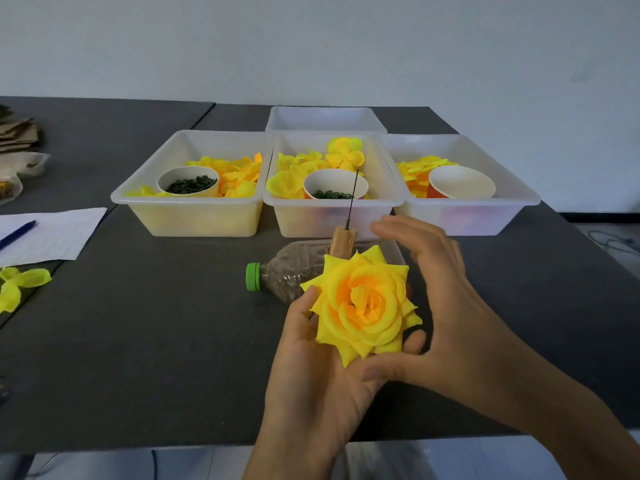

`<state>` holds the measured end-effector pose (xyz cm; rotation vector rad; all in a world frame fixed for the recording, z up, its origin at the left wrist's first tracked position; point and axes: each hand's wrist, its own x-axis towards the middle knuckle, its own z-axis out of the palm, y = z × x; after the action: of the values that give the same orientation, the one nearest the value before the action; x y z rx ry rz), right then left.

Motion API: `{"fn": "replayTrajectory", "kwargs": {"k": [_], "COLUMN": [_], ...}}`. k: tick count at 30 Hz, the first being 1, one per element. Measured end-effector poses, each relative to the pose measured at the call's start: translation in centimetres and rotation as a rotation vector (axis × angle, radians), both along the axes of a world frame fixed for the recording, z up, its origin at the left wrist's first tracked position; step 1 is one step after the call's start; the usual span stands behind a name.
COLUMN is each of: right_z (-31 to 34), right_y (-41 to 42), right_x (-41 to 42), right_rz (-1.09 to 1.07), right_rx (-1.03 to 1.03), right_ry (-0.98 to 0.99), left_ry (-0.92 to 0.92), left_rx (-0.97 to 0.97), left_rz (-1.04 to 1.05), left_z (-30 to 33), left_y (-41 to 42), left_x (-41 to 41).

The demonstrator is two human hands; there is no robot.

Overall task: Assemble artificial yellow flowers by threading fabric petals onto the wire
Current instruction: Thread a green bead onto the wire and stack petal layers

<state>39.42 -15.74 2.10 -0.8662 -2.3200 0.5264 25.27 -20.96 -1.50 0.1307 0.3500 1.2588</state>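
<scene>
A full yellow fabric flower (363,303) with an orange centre sits in my left hand (311,368), whose thumb and fingers curl round its underside. My right hand (436,299) arches beside the flower with relaxed fingers; its thumb lies below the petals and it grips nothing. Behind the flower a thin dark wire (353,195) stands upright from a small wooden block (343,242). Loose yellow petals (287,181) fill the trays behind.
Three translucent trays (194,216) (332,220) (485,216) hold petals and paper cups; two cups hold dark green pieces (190,185). A fourth tray (325,119) stands behind. A plastic bottle with a green cap (252,277) lies near the flower. Paper with a pen (17,232) and stray petals (20,284) lie left.
</scene>
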Motion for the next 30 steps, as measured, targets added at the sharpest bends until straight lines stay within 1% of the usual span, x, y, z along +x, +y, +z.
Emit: {"fn": "replayTrajectory", "kwargs": {"k": [5,7,10,11,12,13,14,15,16,18,19,20,21,22,23,24,26,27,28,30], "right_z": [-0.4,-0.2,0.4,0.6,0.9,1.1,1.3,1.4,1.6,1.8,1.7,1.4,1.0,0.5,-0.3,-1.3,-3.4,-4.3,-5.2,-7.0], "right_y": [-0.4,-0.3,-0.1,0.1,0.3,0.6,0.8,1.0,1.2,1.7,2.1,2.6,3.3,4.2,5.2,6.5,9.2,10.5,11.7,13.6], "right_x": [-0.3,-0.7,-1.0,-1.1,-1.3,-1.6,-1.9,-2.1,-2.4,-2.7,-2.6,-2.4,-1.9,-1.3,-0.7,0.1,1.6,2.4,3.1,4.2], "right_rz": [0.046,0.034,0.011,0.003,-0.004,-0.006,0.005,0.028,0.059,0.132,0.143,0.111,0.041,-0.048,-0.159,-0.291,-0.532,-0.624,-0.705,-0.827], "right_rx": [-0.03,-0.048,-0.003,0.028,0.054,0.068,0.063,0.038,0.001,-0.037,-0.018,0.008,0.024,0.026,0.026,0.027,-0.036,-0.1,-0.165,-0.28], "right_ry": [-0.06,-0.052,-0.022,-0.006,0.008,0.026,0.048,0.071,0.097,0.22,0.321,0.435,0.557,0.675,0.768,0.816,0.846,0.836,0.809,0.719], "left_ry": [0.057,0.138,0.377,0.485,0.622,0.802,0.978,1.117,1.22,1.323,1.29,1.197,1.062,0.943,0.884,0.858,0.845,0.856,0.877,0.997], "left_rx": [0.02,0.009,-0.03,-0.001,0.045,0.119,0.196,0.273,0.293,0.251,0.207,0.139,0.086,0.042,0.024,0.023,0.044,0.034,0.016,-0.054], "left_rz": [0.001,0.0,0.079,0.129,0.182,0.234,0.274,0.311,0.364,0.511,0.6,0.67,0.719,0.757,0.805,0.831,0.86,0.857,0.835,0.71], "left_z": [0.5,0.5,1.2,1.5,2.0,2.3,3.2,3.7,4.2,5.2,5.6,6.6,7.3,8.1,9.0,9.9,11.3,11.7,12.1,12.2], "left_y": [0.1,0.5,0.8,0.9,0.9,1.0,1.2,1.3,1.6,2.9,3.9,5.1,6.5,8.1,9.9,11.7,15.5,17.5,19.6,24.0], "left_x": [-0.1,0.0,-0.3,-0.6,-1.0,-1.6,-2.0,-2.5,-3.1,-4.3,-4.9,-5.5,-6.3,-7.1,-8.1,-8.7,-9.7,-10.0,-10.2,-10.7]}}
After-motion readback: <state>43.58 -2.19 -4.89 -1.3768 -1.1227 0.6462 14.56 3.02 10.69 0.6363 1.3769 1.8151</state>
